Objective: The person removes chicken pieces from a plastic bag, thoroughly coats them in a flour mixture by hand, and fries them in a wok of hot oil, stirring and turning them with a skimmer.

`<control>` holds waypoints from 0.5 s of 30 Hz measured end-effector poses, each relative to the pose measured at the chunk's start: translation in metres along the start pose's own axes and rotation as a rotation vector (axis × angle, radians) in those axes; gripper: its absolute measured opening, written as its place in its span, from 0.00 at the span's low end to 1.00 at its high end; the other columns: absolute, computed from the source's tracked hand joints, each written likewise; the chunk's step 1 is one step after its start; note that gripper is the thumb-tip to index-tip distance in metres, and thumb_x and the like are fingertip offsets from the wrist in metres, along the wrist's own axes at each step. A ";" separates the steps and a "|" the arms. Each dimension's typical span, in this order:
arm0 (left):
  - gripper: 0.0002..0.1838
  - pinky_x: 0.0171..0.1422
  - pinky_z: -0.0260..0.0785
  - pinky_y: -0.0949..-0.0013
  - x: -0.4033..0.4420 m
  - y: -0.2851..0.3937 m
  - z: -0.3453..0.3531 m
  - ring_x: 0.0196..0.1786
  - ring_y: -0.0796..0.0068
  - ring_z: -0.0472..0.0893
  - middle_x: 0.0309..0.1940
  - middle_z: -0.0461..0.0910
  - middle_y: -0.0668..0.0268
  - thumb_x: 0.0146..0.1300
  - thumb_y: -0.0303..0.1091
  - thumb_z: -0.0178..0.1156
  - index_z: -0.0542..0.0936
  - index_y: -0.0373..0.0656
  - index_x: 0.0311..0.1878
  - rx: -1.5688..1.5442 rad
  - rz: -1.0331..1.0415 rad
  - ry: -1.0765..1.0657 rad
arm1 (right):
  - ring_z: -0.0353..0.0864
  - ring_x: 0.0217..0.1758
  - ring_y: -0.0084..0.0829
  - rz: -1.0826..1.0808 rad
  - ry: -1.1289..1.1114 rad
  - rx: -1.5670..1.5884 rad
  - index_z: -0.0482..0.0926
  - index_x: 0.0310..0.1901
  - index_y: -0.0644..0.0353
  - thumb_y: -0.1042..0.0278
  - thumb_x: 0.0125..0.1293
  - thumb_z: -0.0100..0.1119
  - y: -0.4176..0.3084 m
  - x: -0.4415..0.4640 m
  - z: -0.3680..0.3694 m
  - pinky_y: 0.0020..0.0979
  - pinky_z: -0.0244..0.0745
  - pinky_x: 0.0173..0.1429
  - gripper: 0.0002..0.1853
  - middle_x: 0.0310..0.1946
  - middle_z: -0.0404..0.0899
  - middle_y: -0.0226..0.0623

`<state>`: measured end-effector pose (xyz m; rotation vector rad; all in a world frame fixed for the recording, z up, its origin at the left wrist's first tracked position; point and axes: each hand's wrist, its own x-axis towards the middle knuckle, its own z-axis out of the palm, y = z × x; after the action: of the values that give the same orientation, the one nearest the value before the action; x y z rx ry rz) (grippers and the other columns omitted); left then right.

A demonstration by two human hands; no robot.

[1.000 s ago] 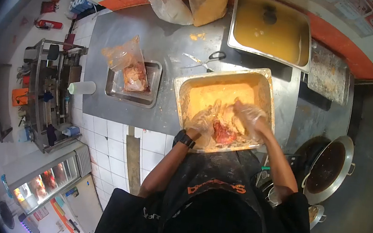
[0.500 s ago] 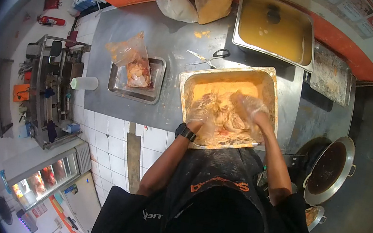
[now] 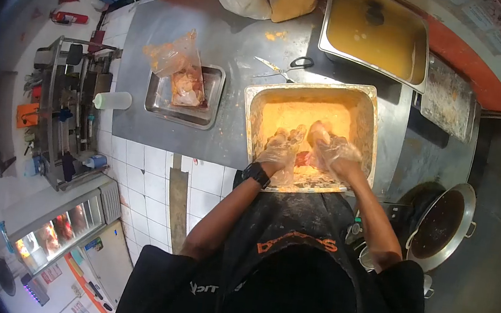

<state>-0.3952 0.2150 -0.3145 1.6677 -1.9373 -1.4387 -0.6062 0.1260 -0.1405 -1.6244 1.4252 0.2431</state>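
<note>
Both my hands, in clear plastic gloves, are inside a deep metal pan (image 3: 372,146) of orange-yellow breading flour (image 3: 288,106). On the left side of the pan, my left hand (image 3: 277,152) is closed around a flour-coated chicken piece (image 3: 296,134). My right hand (image 3: 339,155) grips another chicken piece (image 3: 320,131), partly covered by the fingers. Between the hands, low in the pan, lies a reddish piece of raw meat (image 3: 305,159). The fingertips are partly hidden by flour and glove plastic.
Left on the steel table are a tray (image 3: 214,99) with bagged raw meat (image 3: 187,88) and a bottle (image 3: 113,100). Scissors (image 3: 283,70) lie behind the pan. A container of yellowish liquid (image 3: 374,43) stands at the back; a wok of dark oil (image 3: 440,223) sits at right.
My hands were blurred over a heap of chicken; now they are raised on separate pieces, with the reddish meat showing between them. The camera view has shifted slightly.
</note>
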 end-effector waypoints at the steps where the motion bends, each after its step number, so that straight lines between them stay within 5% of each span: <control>1: 0.28 0.68 0.56 0.62 0.007 0.006 0.007 0.64 0.65 0.64 0.66 0.62 0.61 0.70 0.49 0.39 0.60 0.43 0.67 -0.171 0.043 0.100 | 0.72 0.58 0.42 0.034 -0.009 0.266 0.72 0.56 0.61 0.38 0.68 0.35 -0.005 -0.004 0.004 0.38 0.65 0.61 0.34 0.54 0.74 0.50; 2: 0.27 0.66 0.59 0.61 0.016 0.016 0.003 0.61 0.65 0.67 0.65 0.63 0.60 0.71 0.48 0.39 0.61 0.43 0.66 -0.337 0.093 0.204 | 0.71 0.59 0.42 0.060 -0.014 0.531 0.71 0.58 0.62 0.36 0.68 0.34 -0.009 -0.001 0.004 0.38 0.64 0.62 0.36 0.56 0.72 0.50; 4: 0.25 0.64 0.61 0.61 0.000 0.037 -0.006 0.59 0.64 0.69 0.63 0.65 0.58 0.71 0.47 0.39 0.62 0.43 0.66 -0.508 0.128 0.277 | 0.72 0.58 0.40 0.049 -0.015 0.537 0.68 0.61 0.63 0.36 0.68 0.36 0.003 0.004 0.030 0.37 0.65 0.61 0.36 0.60 0.69 0.47; 6: 0.27 0.66 0.59 0.62 -0.017 0.107 -0.083 0.62 0.62 0.68 0.62 0.67 0.55 0.67 0.40 0.44 0.61 0.42 0.67 0.119 0.097 0.229 | 0.70 0.60 0.39 0.007 0.068 0.561 0.64 0.63 0.62 0.37 0.68 0.37 0.009 0.011 0.029 0.36 0.62 0.63 0.36 0.61 0.67 0.47; 7: 0.27 0.66 0.59 0.62 -0.017 0.099 -0.084 0.62 0.62 0.68 0.62 0.67 0.55 0.67 0.40 0.44 0.61 0.42 0.67 0.122 0.094 0.224 | 0.69 0.60 0.39 -0.008 0.096 0.570 0.63 0.64 0.62 0.37 0.68 0.38 0.007 0.012 0.021 0.36 0.61 0.64 0.36 0.61 0.67 0.46; 8: 0.27 0.68 0.57 0.62 -0.015 0.091 -0.084 0.64 0.63 0.67 0.63 0.66 0.56 0.67 0.40 0.44 0.61 0.42 0.67 -0.365 -0.022 0.231 | 0.67 0.62 0.39 0.080 0.047 0.772 0.61 0.65 0.61 0.35 0.67 0.38 -0.003 0.003 -0.005 0.35 0.59 0.66 0.37 0.62 0.66 0.46; 10: 0.26 0.70 0.54 0.63 -0.005 0.082 -0.094 0.65 0.63 0.65 0.64 0.66 0.57 0.67 0.39 0.44 0.61 0.43 0.67 -0.852 -0.130 0.238 | 0.65 0.64 0.40 0.161 0.003 0.965 0.60 0.66 0.60 0.34 0.67 0.38 -0.004 0.013 -0.030 0.34 0.56 0.68 0.39 0.62 0.66 0.46; 12: 0.26 0.70 0.55 0.63 -0.002 0.102 -0.120 0.66 0.62 0.64 0.64 0.65 0.58 0.66 0.36 0.44 0.61 0.43 0.67 0.070 -0.245 0.159 | 0.67 0.64 0.36 -0.100 0.196 0.595 0.61 0.65 0.63 0.37 0.68 0.37 0.011 0.032 -0.025 0.32 0.64 0.64 0.38 0.63 0.65 0.46; 13: 0.25 0.70 0.55 0.62 0.012 0.084 -0.112 0.66 0.61 0.64 0.65 0.65 0.57 0.66 0.37 0.44 0.63 0.42 0.66 0.008 0.004 0.281 | 0.69 0.62 0.36 -0.132 0.267 0.481 0.63 0.64 0.64 0.36 0.67 0.37 0.007 0.043 -0.015 0.32 0.65 0.62 0.38 0.62 0.67 0.46; 15: 0.25 0.70 0.55 0.63 0.036 0.068 -0.069 0.66 0.61 0.65 0.64 0.65 0.57 0.66 0.38 0.45 0.64 0.43 0.65 0.008 0.065 0.370 | 0.72 0.58 0.35 -0.077 0.261 0.348 0.67 0.60 0.64 0.35 0.67 0.37 -0.001 0.055 0.000 0.33 0.67 0.58 0.38 0.58 0.72 0.45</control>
<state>-0.4037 0.1407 -0.2431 1.7125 -1.7722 -1.0129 -0.5885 0.0887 -0.1764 -1.4537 1.4977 -0.2590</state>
